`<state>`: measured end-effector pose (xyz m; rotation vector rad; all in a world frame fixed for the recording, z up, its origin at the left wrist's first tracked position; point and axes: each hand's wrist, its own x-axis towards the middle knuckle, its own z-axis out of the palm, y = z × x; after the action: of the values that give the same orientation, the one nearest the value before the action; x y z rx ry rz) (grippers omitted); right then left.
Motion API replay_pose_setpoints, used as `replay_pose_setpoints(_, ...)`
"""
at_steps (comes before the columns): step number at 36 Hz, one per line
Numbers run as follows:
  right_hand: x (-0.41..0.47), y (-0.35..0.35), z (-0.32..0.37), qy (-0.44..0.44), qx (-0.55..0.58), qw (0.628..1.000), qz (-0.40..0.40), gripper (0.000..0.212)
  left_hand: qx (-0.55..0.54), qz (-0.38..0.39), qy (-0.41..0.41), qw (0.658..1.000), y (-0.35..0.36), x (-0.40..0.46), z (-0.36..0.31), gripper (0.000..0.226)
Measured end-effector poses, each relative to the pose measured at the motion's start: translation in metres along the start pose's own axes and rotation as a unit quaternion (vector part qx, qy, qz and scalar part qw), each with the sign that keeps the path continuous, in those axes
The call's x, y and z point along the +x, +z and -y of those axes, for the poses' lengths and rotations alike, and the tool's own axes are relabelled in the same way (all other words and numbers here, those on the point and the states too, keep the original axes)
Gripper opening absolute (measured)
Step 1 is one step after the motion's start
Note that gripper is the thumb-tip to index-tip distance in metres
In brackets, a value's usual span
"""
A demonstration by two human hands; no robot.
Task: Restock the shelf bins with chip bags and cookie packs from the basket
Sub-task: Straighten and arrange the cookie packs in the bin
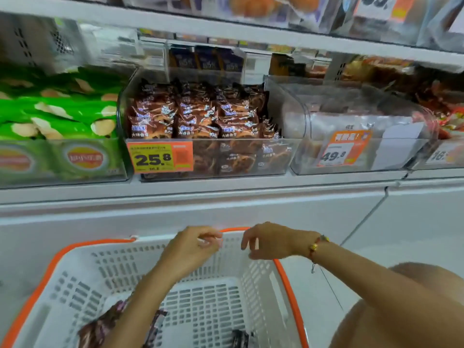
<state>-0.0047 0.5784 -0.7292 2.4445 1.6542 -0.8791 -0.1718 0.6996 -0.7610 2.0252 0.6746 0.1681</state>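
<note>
White plastic basket (140, 280), orange-rimmed, sat below the shelf bins. Both hands hovered over its far rim, left hand (193, 249) and right hand (270, 242) loosely curled, holding nothing. Brown cookie packs (100, 327) lay in the basket; more (198, 114) filled the middle bin (288, 151), green chip bags (55, 106) beside it.

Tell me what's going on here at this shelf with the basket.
A person is restocking snack bins from a white plastic basket with an orange rim. Both hands hover over the basket's far edge: the left hand and the right hand have loosely curled fingers, and neither visibly holds a pack. A few brown cookie packs lie in the basket bottom. On the shelf above, the clear middle bin is nearly full of the same brown packs, and green chip bags fill the bin to its left.
</note>
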Motion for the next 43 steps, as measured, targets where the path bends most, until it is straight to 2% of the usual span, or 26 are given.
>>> replay_pose_setpoints(3,0.021,0.041,0.0,0.027,-0.003,0.996,0.084,0.031,-0.002,0.069,-0.066,0.995,0.025,-0.009,0.043,0.009)
replay_pose_setpoints(6,0.039,0.077,0.0,0.045,-0.012,0.991,0.122,0.035,0.0,0.133,-0.128,0.983,0.049,-0.011,0.077,0.018)
replay_pose_setpoints(9,0.05,0.113,0.002,0.056,-0.033,0.983,0.169,0.037,0.036,0.164,-0.177,0.97,0.077,-0.01,0.107,0.007)
replay_pose_setpoints(13,0.056,0.158,0.001,0.07,-0.077,0.974,0.2,0.036,0.016,0.215,-0.227,0.95,0.124,-0.017,0.146,0.014)
replay_pose_setpoints(17,0.055,0.191,-0.001,0.078,-0.077,0.973,0.203,0.033,-0.024,0.235,-0.3,0.924,0.169,-0.035,0.168,0.033)
replay_pose_setpoints(20,0.053,0.213,0.001,0.097,-0.021,0.976,0.193,0.033,-0.07,0.224,-0.352,0.906,0.197,-0.047,0.175,0.022)
replay_pose_setpoints(22,0.052,0.23,0.001,0.116,-0.005,0.975,0.187,0.035,-0.083,0.205,-0.373,0.901,0.21,-0.047,0.179,0.027)
replay_pose_setpoints(24,0.051,0.241,-0.002,0.132,-0.002,0.973,0.191,0.044,-0.093,0.213,-0.377,0.897,0.216,-0.046,0.18,0.029)
replay_pose_setpoints(26,0.05,0.245,-0.004,0.145,-0.003,0.971,0.191,0.045,-0.103,0.204,-0.383,0.895,0.22,-0.044,0.182,0.021)
replay_pose_setpoints(27,0.05,0.245,-0.006,0.15,-0.003,0.971,0.189,0.042,-0.108,0.202,-0.384,0.894,0.22,-0.045,0.181,0.011)
replay_pose_setpoints(28,0.05,0.244,-0.007,0.151,0.0,0.971,0.186,0.04,-0.114,0.195,-0.386,0.894,0.223,-0.046,0.183,0.013)
replay_pose_setpoints(29,0.052,0.244,-0.009,0.15,0.004,0.971,0.186,0.037,-0.112,0.19,-0.384,0.897,0.224,-0.047,0.185,0.027)
replay_pose_setpoints(31,0.056,0.244,-0.012,0.146,0.015,0.97,0.192,0.029,-0.077,0.187,-0.358,0.912,0.223,-0.049,0.186,0.032)
replay_pose_setpoints(34,0.064,0.243,-0.016,0.145,0.021,0.968,0.202,0.007,-0.071,0.175,-0.319,0.929,0.216,-0.049,0.189,0.021)
replay_pose_setpoints(37,0.073,0.232,-0.015,0.147,0.049,0.969,0.194,0.011,-0.125,0.156,-0.298,0.933,0.195,-0.042,0.187,0.015)
replay_pose_setpoints(41,0.089,0.199,-0.008,0.138,0.114,0.968,0.175,0.023,-0.151,0.176,-0.265,0.936,0.152,-0.028,0.18,0.032)
replay_pose_setpoints(43,0.093,0.177,-0.004,0.136,0.16,0.966,0.153,0.032,-0.152,0.203,-0.242,0.936,0.127,-0.023,0.17,0.049)
